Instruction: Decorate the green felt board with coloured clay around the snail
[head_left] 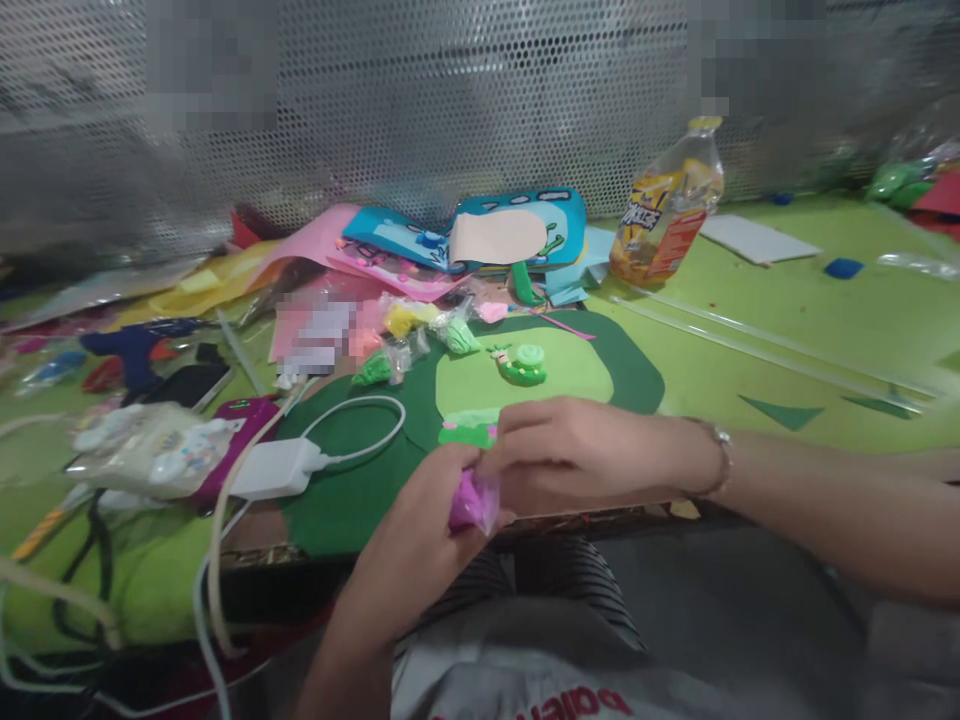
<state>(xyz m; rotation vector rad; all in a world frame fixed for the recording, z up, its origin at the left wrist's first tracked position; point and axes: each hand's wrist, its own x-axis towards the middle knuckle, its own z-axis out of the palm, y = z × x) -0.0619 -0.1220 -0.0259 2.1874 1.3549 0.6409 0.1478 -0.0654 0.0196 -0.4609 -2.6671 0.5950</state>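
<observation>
My left hand point(431, 520) is closed around a small clear bag of purple clay point(471, 503) at the table's front edge. Over the bag's top, my right hand point(559, 440) has its fingers bent together; what its fingertips pinch is hidden. Just beyond the hands lies a flat green piece with pink bits point(469, 430), partly covered by my right hand. A green clay snail point(523, 364) with a pale green spiral shell rests on a light green paper shape point(577, 375), which lies on a larger dark green sheet point(637, 370).
Bags of green clay point(373, 368) and other colours lie behind the sheet. Left are a white charger point(274, 468) with cables, a phone point(196, 384) and a blue glue gun point(139, 350). A plastic bottle point(667, 210) stands back right, near clear sticks point(780, 350).
</observation>
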